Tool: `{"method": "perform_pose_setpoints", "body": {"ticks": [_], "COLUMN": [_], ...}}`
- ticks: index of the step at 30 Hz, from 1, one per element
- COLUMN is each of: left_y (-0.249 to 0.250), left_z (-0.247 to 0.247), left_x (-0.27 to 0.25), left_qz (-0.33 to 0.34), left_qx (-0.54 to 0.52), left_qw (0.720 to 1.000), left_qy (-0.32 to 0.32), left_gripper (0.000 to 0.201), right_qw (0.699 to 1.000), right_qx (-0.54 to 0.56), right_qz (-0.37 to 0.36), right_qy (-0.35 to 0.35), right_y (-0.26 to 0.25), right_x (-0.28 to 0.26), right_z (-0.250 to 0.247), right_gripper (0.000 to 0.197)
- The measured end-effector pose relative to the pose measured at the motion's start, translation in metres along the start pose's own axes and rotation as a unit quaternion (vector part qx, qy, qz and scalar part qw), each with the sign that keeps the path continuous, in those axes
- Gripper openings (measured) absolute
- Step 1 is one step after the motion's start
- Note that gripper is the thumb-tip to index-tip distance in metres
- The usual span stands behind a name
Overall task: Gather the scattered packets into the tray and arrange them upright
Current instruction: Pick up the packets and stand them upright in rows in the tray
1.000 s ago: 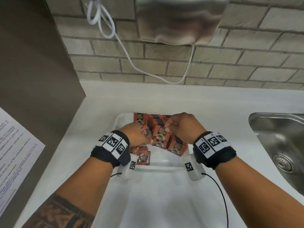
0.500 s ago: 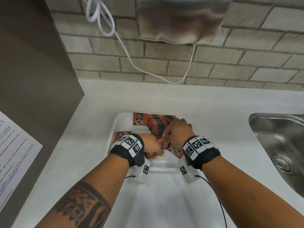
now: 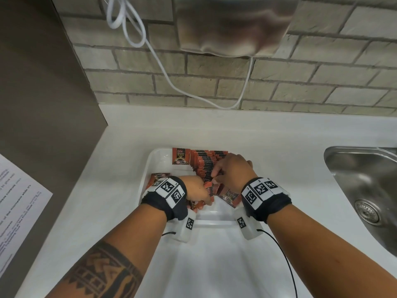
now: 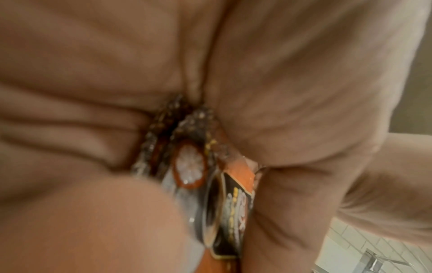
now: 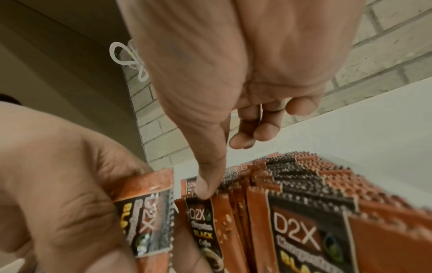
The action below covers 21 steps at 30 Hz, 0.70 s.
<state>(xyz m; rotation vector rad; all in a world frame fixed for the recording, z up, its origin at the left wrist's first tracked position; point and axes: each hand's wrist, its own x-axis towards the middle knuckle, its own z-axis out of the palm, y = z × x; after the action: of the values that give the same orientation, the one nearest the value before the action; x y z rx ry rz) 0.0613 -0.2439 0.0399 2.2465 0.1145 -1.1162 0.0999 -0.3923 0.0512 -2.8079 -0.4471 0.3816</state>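
While my left hand (image 3: 196,190) grips a few spare packets (image 5: 149,218) as ready stock over the tray (image 3: 150,168), my right hand (image 3: 233,168) pinches one packet (image 5: 203,219) into the upright row (image 3: 206,162); only the right wrist view shows that thumb contact.

Glossy foil packets (image 3: 203,163), smooth white plastic tray (image 3: 158,157), brushed steel sink (image 3: 365,168)

- Head view: high, looking forward and down onto the tray (image 3: 150,166) and brick wall (image 3: 300,82).
- Left wrist view: pressed close, palm fills frame.
- Right wrist view: low, close, facing the upright packets (image 5: 292,175), also in head view.
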Motion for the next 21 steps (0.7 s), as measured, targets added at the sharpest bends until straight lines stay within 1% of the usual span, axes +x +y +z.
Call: {"method": "perform_pose_setpoints", "body": {"ticks": [5, 9, 11, 13, 15, 16, 18, 20, 21], "left_y": [0.001, -0.002, -0.005, -0.011, -0.016, -0.018, -0.020, -0.024, -0.026], "left_z": [-0.002, -0.005, -0.008, -0.012, -0.016, -0.016, -0.015, -0.013, -0.012], "left_x": [-0.005, -0.010, -0.013, -0.015, -0.016, -0.017, -0.019, -0.020, -0.019], "left_qz": [-0.006, 0.003, 0.014, 0.046, 0.095, 0.121, 0.158, 0.172, 0.173], "left_qx": [-0.047, -0.055, -0.090, -0.159, -0.231, -0.263, -0.311, -0.326, -0.325], "left_qw": [0.999, 0.998, 0.996, 0.986, 0.968, 0.957, 0.937, 0.929, 0.930], "left_qy": [-0.004, 0.005, 0.002, -0.014, -0.021, -0.019, -0.013, 0.002, 0.015], "left_gripper": [0.031, 0.029, 0.027, 0.025, 0.020, 0.019, 0.024, 0.030, 0.028], "right_qw": [0.999, 0.994, 0.989, 0.984, 0.979, 0.978, 0.979, 0.976, 0.974], "right_qx": [0.041, 0.095, 0.129, 0.165, 0.190, 0.193, 0.192, 0.206, 0.212], "right_qz": [-0.010, -0.036, -0.049, -0.062, -0.073, -0.074, -0.075, -0.075, -0.077], "right_qy": [0.029, 0.052, 0.050, 0.009, -0.020, -0.018, -0.002, 0.000, -0.004], "right_y": [0.002, 0.006, 0.008, 0.008, 0.008, 0.008, 0.008, 0.008, 0.007], "right_x": [-0.004, -0.010, -0.018, -0.026, -0.030, -0.030, -0.029, -0.028, -0.029], "right_z": [-0.013, -0.023, -0.029, -0.034, -0.034, -0.033, -0.031, -0.031, -0.031], "right_gripper": [0.004, 0.014, 0.011, 0.004, 0.009, 0.009, 0.009, 0.009, 0.009]}}
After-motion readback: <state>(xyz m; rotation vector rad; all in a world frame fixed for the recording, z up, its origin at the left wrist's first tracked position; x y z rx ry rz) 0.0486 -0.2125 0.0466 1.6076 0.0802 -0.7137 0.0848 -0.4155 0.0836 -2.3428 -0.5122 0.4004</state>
